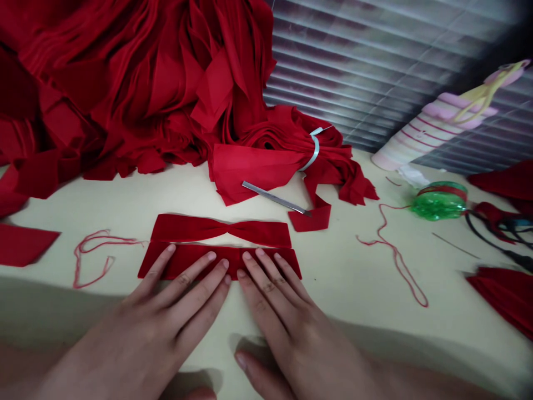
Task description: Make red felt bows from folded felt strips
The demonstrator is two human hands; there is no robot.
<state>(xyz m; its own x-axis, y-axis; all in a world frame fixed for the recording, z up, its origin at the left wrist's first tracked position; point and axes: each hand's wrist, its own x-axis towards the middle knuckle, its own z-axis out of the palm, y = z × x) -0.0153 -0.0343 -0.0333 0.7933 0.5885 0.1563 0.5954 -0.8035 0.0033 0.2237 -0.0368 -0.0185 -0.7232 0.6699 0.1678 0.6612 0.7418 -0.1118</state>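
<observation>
Two red fabric strips lie one behind the other on the pale table. The rear strip (187, 228) is pinched narrow at its middle, like a bow. On the nearer strip (145, 264), which lies flat, the fingertips of both hands rest. My left hand (166, 316) is spread over its left half, palm down. Over the right half, my right hand (287, 316) lies with fingers extended and thumb apart. Neither hand grips anything. Loose red thread (89, 244) touches the left end of the strips. Behind them, metal tweezers (275, 198) lie across red cloth.
A big heap of red fabric pieces (125, 83) fills the back left. A bundle (283, 139) is bound with a pale blue tie (315, 150). To the right are a green spool (441, 201), loose thread (400, 261), a pink-and-white bottle-like object (420, 133) and black cables (491, 241). Blinds (353, 61) stand behind.
</observation>
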